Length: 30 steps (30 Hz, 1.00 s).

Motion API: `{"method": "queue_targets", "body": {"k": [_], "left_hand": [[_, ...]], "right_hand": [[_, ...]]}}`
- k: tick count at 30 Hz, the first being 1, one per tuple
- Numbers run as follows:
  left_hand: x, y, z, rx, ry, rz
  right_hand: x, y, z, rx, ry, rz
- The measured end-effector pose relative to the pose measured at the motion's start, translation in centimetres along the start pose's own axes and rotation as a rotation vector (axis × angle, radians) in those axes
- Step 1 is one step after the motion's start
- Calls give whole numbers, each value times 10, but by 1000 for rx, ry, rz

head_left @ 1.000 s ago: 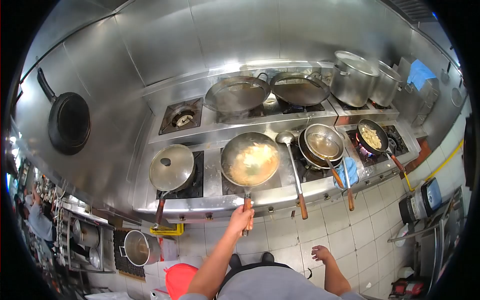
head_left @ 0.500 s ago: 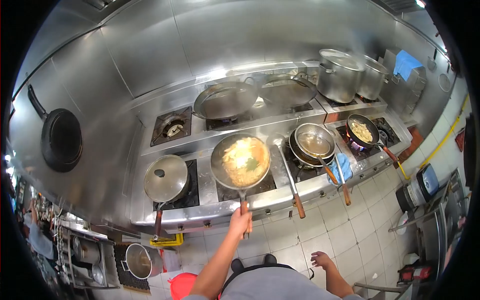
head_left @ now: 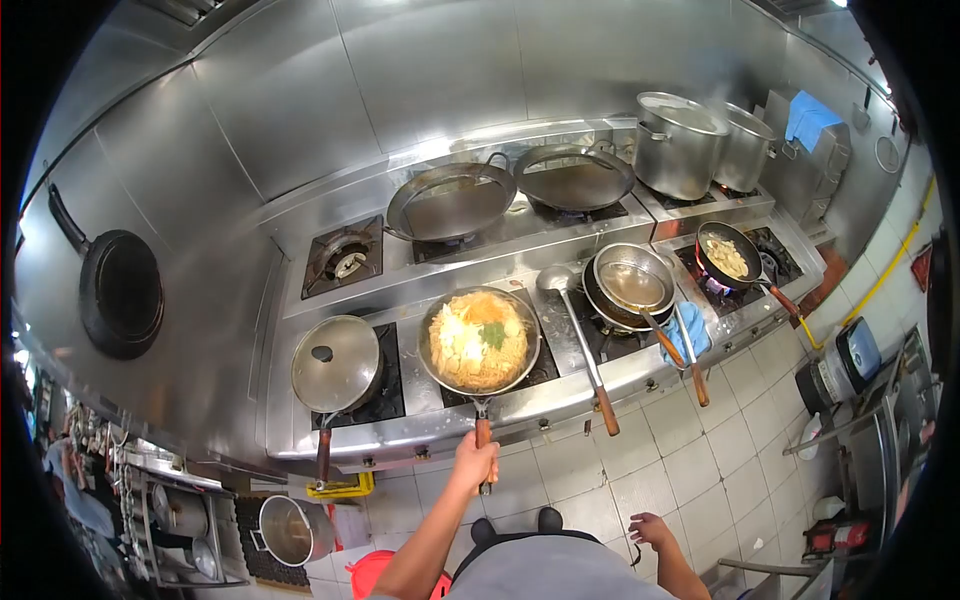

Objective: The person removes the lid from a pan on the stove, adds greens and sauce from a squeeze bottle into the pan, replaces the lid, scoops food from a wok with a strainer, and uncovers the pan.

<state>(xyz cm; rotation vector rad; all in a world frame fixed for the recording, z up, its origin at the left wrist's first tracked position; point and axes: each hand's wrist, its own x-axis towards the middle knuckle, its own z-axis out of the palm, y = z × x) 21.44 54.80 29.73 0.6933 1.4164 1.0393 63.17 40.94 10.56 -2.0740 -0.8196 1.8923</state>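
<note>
My left hand point(head_left: 474, 463) is closed around the wooden handle of a frying pan point(head_left: 425, 372) over the front middle burner. Yellowish, noodle-like food point(head_left: 480, 350) with pale pieces and a green herb sprig covers most of the pan's inside. Whether the pan touches the burner grate, I cannot tell. Low on my right side, away from the stove, my right hand point(head_left: 652, 529) hangs with its fingers loosely apart and holds nothing.
Left of the pan sits a lidded pan point(head_left: 337, 365). To its right are a long-handled ladle point(head_left: 583, 345), a strainer point(head_left: 635, 283) over another pan and a blue cloth point(head_left: 692, 335). Food cooks in a small pan point(head_left: 725, 255) over flame. Large pots point(head_left: 682, 150) stand behind.
The food has shifted from the pan's right side and spread across it. The pan appears flatter. My left hand has kept its grip, and my right hand still hangs low.
</note>
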Motion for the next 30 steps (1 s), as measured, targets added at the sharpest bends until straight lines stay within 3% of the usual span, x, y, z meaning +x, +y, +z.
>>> {"method": "queue_targets", "body": {"k": [3,5,11,15,17,19,23,26,27,29,30], "left_hand": [[17,10,-3,-45,-136,-80],[39,10,4,-108,-126,-61],[49,-1,-10,-155,-105,-58],[50,4,-11,-190,-132,-119],[50,5,-7,-238,-139,-144],[50,5,-8,-288,-140,-166],[50,2,-13,-295,-198,-162],[49,5,-15,-293,-201,-158],[48,7,-14,-278,-193,-164],[50,3,-14,-286,-188,-167],[51,2,-14,-283,-194,-170]], "right_hand": [[4,20,0,-47,-23,34],[6,24,-1,-182,-40,170],[7,-36,12,-93,49,-6],[21,-85,25,26,343,-506],[28,-127,32,-111,591,-848],[60,-166,29,-31,555,-832],[81,-243,45,-486,760,-1030],[95,-270,59,-519,576,-869],[97,-277,64,-530,566,-877],[100,-285,72,-466,590,-624],[100,-288,73,-470,588,-629]]}}
